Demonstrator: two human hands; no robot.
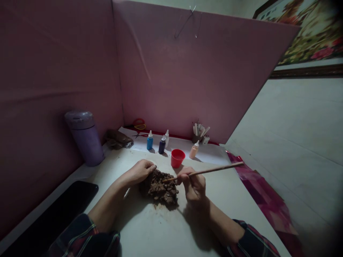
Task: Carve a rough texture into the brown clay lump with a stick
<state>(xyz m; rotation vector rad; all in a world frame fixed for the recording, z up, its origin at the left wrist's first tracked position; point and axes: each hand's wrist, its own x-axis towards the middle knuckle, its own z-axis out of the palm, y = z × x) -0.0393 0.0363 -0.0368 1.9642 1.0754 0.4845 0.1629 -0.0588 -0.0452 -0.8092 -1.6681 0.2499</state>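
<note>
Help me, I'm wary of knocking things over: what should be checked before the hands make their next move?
1. Stick secure in the right hand: ok, pinched between thumb and fingers.
2. Stick's lower end at the brown clump: ok, it appears to touch the top.
3. Left hand at the clump: ok, at its far left edge; how firmly it holds, cannot tell.
4. Red cup upright: ok, just beyond the right hand.
5. Cup's contents: cannot tell.
6. Worktop free of crumbs: not ok, some lie by the clump's near edge.
</note>
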